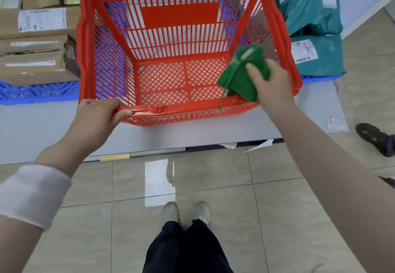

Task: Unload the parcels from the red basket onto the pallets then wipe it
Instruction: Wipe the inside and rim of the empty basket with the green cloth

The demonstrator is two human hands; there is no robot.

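Both blue pallets [32,93] already carry parcels, cardboard boxes [38,63] left, teal mailers [316,16] right. Between them the red basket [179,16] stands emptied, so only wiping remains: the right hand [271,86] clutches a green cloth [239,80] at its right wall, the left hand [96,116] grasps the near rim.

Shipping labels [42,19] blurred beyond reading; teal parcels [310,11] cropped by the top edge; a sandal [374,138] cut off at right.

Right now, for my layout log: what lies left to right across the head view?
Cardboard boxes → red basket → teal parcels → black sandal. The left hand, right hand and green cloth overlap the basket, so skipped.
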